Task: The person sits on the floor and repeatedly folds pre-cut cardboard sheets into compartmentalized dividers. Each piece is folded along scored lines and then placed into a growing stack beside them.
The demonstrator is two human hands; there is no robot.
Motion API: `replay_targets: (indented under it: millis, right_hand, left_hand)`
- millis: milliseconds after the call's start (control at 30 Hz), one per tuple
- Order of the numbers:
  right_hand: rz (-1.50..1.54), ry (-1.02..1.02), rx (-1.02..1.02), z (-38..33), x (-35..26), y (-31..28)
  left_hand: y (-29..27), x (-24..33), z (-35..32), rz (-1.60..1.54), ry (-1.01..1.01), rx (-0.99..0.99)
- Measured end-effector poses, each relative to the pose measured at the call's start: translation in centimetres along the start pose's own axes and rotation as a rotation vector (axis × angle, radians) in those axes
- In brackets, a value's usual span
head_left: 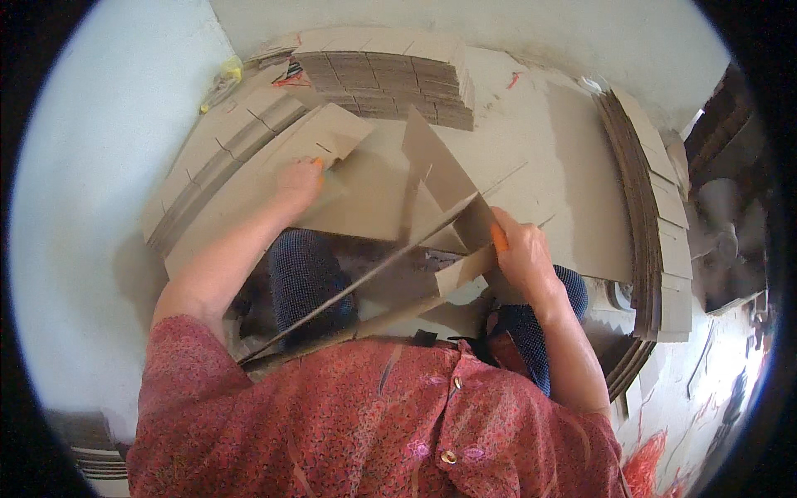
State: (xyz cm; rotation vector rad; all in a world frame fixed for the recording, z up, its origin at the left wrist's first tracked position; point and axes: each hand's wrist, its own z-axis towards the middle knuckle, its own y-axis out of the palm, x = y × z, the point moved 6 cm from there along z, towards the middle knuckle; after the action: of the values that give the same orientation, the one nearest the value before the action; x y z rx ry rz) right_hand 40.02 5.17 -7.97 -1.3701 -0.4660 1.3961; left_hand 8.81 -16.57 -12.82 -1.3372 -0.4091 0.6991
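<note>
My left hand (300, 184), with orange covering on a fingertip, is closed on the edge of a long slotted cardboard strip (339, 133) at the left, on the near side of a stack of similar strips (228, 143). In my right hand (523, 253), also with orange on a finger, are crossed cardboard strips (448, 170). One of them stands up and away from me, while a long strip (374, 275) slants down left toward my shirt. My right fingers are partly hidden behind the cardboard. Some of the strips are blurred.
A tall stack of slotted cardboard (382, 79) stands at the back. Another stack (656, 199) curves along the right. A fan (721, 224) stands beyond it, and red plastic strands (646, 465) lie at the lower right. My knees (305, 278) are under the work.
</note>
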Motion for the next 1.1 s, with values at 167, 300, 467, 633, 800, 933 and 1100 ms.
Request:
replay_targets:
  millis: [167, 300, 467, 633, 800, 933, 1100]
  right_hand:
    - [0.071, -0.129, 0.129, -1.5, -0.5, -1.0]
    - [0.114, -0.274, 0.273, -1.2, -2.1, -3.0]
    - [0.063, -0.234, 0.211, -0.9, -1.8, -2.3]
    - [0.086, -0.065, 0.046, -0.8, -0.5, -1.3]
    - [0.029, 0.062, 0.011, 0.7, 2.5, -2.9]
    - [-0.120, 0.111, 0.105, 3.4, 5.3, -5.8]
    - [-0.328, 0.143, 0.067, 5.3, 10.9, -4.8]
  left_hand:
    - [-2.6, -0.9, 2.6, -0.253, -0.098, -0.003]
    - [-6.0, 3.4, 4.0, -0.525, 0.043, -0.041]
    - [-5.4, 8.7, 4.0, -0.717, 0.119, -0.223]
    - [-5.8, 10.3, 3.1, -1.111, 0.030, -0.245]
    - [-9.1, 13.3, 4.7, -1.090, 0.147, -0.345]
    - [-9.3, 10.6, 9.3, -0.724, 0.228, 0.156]
    - [-10.7, 11.6, 15.5, -0.304, 0.265, 0.361]
